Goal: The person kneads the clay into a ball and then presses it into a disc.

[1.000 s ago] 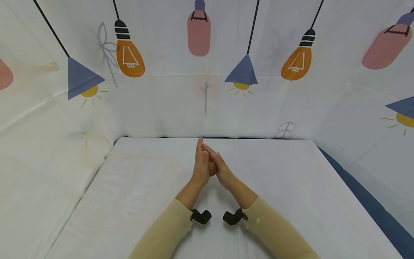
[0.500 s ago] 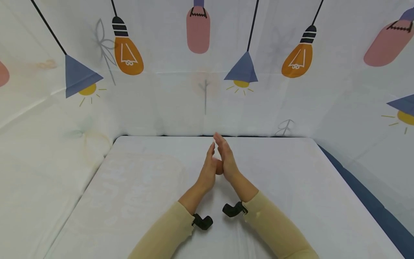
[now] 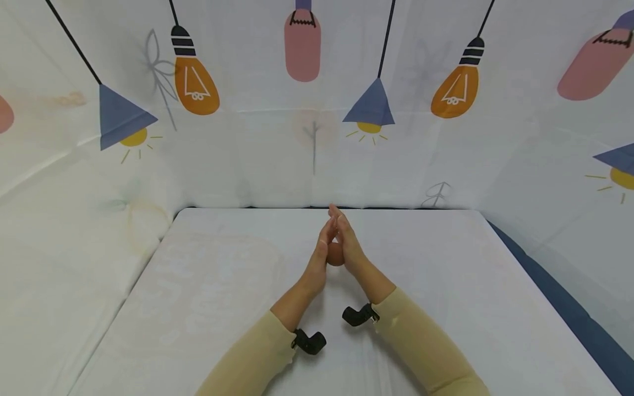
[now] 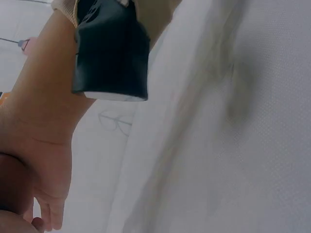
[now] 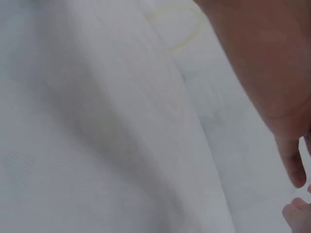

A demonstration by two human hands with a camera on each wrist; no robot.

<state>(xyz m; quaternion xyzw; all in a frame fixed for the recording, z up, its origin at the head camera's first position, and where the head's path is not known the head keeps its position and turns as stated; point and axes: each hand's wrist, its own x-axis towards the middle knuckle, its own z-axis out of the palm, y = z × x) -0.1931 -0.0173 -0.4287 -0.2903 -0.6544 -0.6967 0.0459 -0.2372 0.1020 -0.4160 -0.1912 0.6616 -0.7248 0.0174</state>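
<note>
A reddish-brown ball is held between the two palms, above the white table, in the head view. My left hand presses it from the left with its fingers extended. From the right, my right hand lies against it, its fingers also straight and reaching a little farther forward. The fingertips of both hands come together beyond the ball. In the left wrist view the ball appears dark at the left edge, partly hidden by the hands. The right wrist view does not show the ball.
The white-covered table reaches back to a printed cloth wall with lamp and bulb pictures. Dark wrist cameras sit on the left wrist and the right wrist. Blue fabric shows beyond the table's right edge.
Over the last second the right hand slid forward past the left, which drew back, then edged forward slightly. The ball stayed between the palms, shifting to the right, and shows more fully now.
</note>
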